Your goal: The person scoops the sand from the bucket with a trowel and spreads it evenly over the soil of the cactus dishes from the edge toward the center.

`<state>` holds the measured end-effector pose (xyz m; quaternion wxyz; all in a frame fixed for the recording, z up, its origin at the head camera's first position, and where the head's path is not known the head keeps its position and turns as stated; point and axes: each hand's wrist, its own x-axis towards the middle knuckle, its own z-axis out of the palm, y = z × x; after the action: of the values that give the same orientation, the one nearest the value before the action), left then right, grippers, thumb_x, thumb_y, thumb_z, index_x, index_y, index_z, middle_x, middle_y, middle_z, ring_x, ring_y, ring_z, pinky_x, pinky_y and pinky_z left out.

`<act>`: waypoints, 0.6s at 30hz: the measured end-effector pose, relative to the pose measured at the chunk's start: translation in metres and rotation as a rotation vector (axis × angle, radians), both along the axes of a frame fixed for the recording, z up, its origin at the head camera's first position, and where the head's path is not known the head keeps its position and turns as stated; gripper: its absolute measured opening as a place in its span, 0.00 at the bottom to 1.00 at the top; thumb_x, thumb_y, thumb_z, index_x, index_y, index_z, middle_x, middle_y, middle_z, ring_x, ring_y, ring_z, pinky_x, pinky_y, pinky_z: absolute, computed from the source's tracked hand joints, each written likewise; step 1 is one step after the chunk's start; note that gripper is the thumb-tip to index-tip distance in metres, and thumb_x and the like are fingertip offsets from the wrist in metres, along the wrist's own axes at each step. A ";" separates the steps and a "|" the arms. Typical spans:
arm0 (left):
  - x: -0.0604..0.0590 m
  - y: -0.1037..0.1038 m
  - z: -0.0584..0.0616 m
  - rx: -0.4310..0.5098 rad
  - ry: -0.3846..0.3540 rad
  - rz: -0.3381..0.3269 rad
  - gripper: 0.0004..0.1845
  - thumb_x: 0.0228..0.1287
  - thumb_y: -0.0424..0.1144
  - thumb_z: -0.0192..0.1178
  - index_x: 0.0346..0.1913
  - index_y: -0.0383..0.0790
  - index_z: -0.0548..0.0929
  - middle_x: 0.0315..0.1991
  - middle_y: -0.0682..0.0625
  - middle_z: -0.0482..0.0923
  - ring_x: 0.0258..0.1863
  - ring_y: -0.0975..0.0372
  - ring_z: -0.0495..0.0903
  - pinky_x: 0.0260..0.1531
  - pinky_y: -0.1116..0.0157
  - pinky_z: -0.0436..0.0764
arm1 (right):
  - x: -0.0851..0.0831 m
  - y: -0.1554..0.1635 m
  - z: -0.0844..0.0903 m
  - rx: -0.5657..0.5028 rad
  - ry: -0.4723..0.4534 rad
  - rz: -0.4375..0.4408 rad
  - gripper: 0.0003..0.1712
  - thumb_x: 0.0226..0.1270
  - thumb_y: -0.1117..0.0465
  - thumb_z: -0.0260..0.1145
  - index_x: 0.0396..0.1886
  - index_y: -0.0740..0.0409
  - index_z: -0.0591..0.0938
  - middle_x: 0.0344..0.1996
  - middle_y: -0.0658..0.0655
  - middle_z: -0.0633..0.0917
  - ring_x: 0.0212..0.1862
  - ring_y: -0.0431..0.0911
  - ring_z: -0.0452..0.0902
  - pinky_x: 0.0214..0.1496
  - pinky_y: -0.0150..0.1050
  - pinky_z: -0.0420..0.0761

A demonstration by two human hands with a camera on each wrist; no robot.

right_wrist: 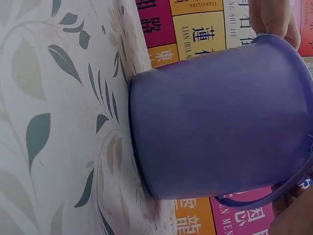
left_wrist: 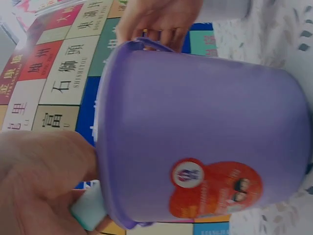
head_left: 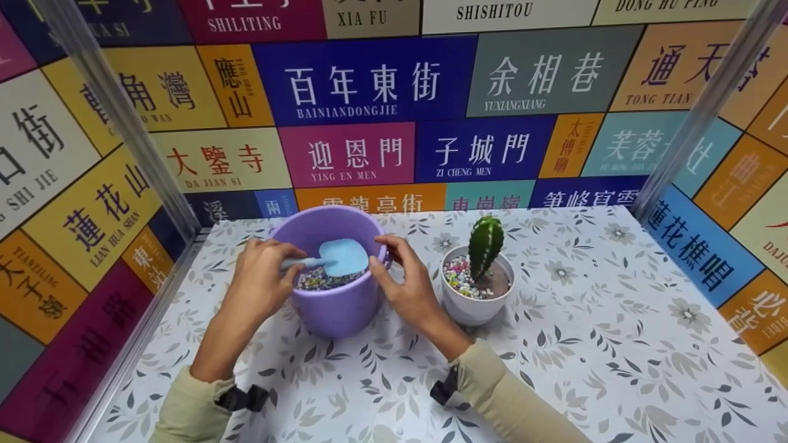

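A purple bucket (head_left: 335,304) stands on the table with coloured pebbles (head_left: 320,280) inside. My left hand (head_left: 288,263) grips the handle of a light-blue scoop (head_left: 343,256), whose blade lies over the pebbles. My right hand (head_left: 383,261) holds the bucket's right rim, thumb on the outer wall. The left wrist view shows the bucket (left_wrist: 205,132) side-on with a red sticker (left_wrist: 215,188), the scoop handle (left_wrist: 90,213) in my left hand (left_wrist: 44,186), and my right hand (left_wrist: 156,22) on the far rim. The right wrist view shows the bucket (right_wrist: 215,117) and its handle (right_wrist: 254,201).
To the right of the bucket, a white pot (head_left: 477,307) holds a green cactus (head_left: 486,245), soil and some coloured pebbles. The leaf-patterned table (head_left: 615,344) is enclosed by sign-covered walls, with metal posts (head_left: 123,123) at the back corners.
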<state>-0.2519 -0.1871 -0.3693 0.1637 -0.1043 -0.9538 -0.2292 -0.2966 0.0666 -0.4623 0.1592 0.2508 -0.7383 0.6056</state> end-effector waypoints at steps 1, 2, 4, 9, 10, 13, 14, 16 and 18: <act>-0.001 0.000 0.002 -0.017 -0.010 -0.012 0.10 0.68 0.30 0.71 0.50 0.35 0.93 0.50 0.37 0.91 0.55 0.39 0.78 0.61 0.41 0.73 | 0.000 0.000 0.000 -0.003 0.000 0.000 0.25 0.82 0.52 0.66 0.72 0.52 0.76 0.71 0.62 0.80 0.74 0.50 0.77 0.80 0.47 0.73; -0.003 0.000 0.005 -0.034 -0.015 -0.022 0.10 0.67 0.30 0.71 0.48 0.35 0.93 0.49 0.38 0.92 0.54 0.38 0.79 0.59 0.41 0.74 | -0.001 0.000 0.000 -0.007 0.004 0.001 0.25 0.82 0.52 0.66 0.73 0.53 0.76 0.71 0.63 0.80 0.74 0.52 0.77 0.80 0.48 0.74; -0.006 0.001 0.009 -0.075 -0.025 -0.029 0.09 0.65 0.29 0.71 0.47 0.35 0.94 0.46 0.38 0.92 0.52 0.38 0.79 0.57 0.41 0.75 | -0.001 0.000 0.001 -0.014 0.012 0.002 0.26 0.81 0.53 0.67 0.73 0.54 0.76 0.71 0.64 0.80 0.74 0.56 0.77 0.80 0.49 0.74; -0.015 0.002 0.011 -0.192 -0.015 0.046 0.10 0.58 0.28 0.71 0.43 0.36 0.94 0.45 0.37 0.92 0.50 0.38 0.79 0.54 0.39 0.75 | 0.000 -0.001 0.001 -0.021 0.014 -0.003 0.26 0.81 0.54 0.67 0.73 0.54 0.77 0.71 0.62 0.81 0.74 0.53 0.78 0.80 0.50 0.74; -0.017 0.003 0.010 -0.213 -0.018 0.068 0.10 0.58 0.28 0.71 0.42 0.35 0.94 0.45 0.36 0.91 0.50 0.39 0.78 0.54 0.39 0.75 | 0.000 -0.001 0.001 -0.018 0.009 -0.005 0.26 0.81 0.53 0.67 0.73 0.54 0.77 0.71 0.60 0.81 0.74 0.51 0.78 0.80 0.49 0.74; -0.021 0.007 0.011 -0.279 -0.045 0.120 0.07 0.57 0.28 0.72 0.40 0.33 0.93 0.44 0.34 0.90 0.52 0.39 0.77 0.54 0.39 0.75 | 0.002 -0.001 0.001 -0.006 -0.005 -0.001 0.26 0.81 0.52 0.67 0.73 0.52 0.76 0.72 0.58 0.80 0.75 0.47 0.77 0.81 0.47 0.73; -0.023 0.009 0.011 -0.303 -0.058 0.130 0.07 0.56 0.28 0.73 0.39 0.33 0.92 0.44 0.33 0.89 0.52 0.39 0.77 0.54 0.39 0.75 | 0.002 -0.001 0.001 -0.004 -0.009 0.001 0.26 0.81 0.51 0.67 0.73 0.52 0.76 0.72 0.57 0.80 0.75 0.47 0.77 0.81 0.47 0.73; -0.025 0.012 0.012 -0.356 -0.079 0.142 0.06 0.56 0.28 0.74 0.38 0.32 0.91 0.43 0.33 0.89 0.53 0.39 0.77 0.55 0.40 0.75 | 0.002 -0.001 0.001 -0.004 -0.016 0.004 0.26 0.81 0.51 0.67 0.73 0.51 0.76 0.73 0.56 0.80 0.75 0.47 0.76 0.81 0.47 0.73; -0.028 0.016 0.014 -0.404 -0.089 0.148 0.08 0.55 0.28 0.74 0.38 0.31 0.90 0.43 0.32 0.89 0.55 0.38 0.77 0.56 0.40 0.75 | 0.002 0.000 0.002 -0.007 -0.021 0.005 0.26 0.81 0.51 0.66 0.73 0.51 0.76 0.73 0.55 0.80 0.76 0.48 0.76 0.81 0.48 0.73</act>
<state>-0.2798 -0.1712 -0.3550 0.1136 -0.0544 -0.9917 -0.0252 -0.2947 0.0670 -0.4607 0.1509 0.2456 -0.7372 0.6111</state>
